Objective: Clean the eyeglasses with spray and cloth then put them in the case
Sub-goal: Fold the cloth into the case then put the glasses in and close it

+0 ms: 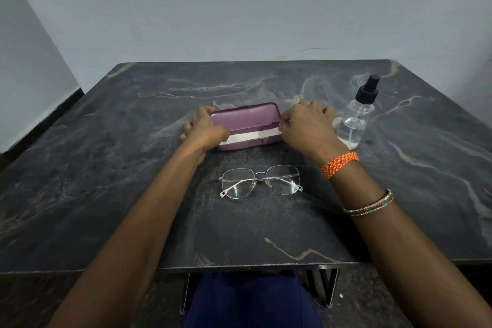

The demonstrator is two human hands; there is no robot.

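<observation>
Nearest the table (253, 234) edge, the eyeglasses (261, 181) are laid folded on the dark marbled surface, untouched and apart from both hands. Just beyond them, the purple case (246, 116) is held at its two ends. The left hand (203, 126) is curled around the left end, and the right hand (306, 125) is closed on the right end, the thumb and fingertips appearing to pinch the pale strip, judged to be the cloth (250, 138), which is seen along the slightly raised lid. The spray bottle (358, 114) stands upright just beside the right hand, toward the far right. Several faults are to be anticipated. If the lid is forced open with uneven pressure, the case may be slid toward the eyeglasses and the lenses may be struck or scratched. If the right hand is swung outward while the cloth is drawn free, the bottle may be toppled, since it is narrow and tall. If the cloth is dragged across the table, grit may be picked up and later rubbed into the lenses.
</observation>
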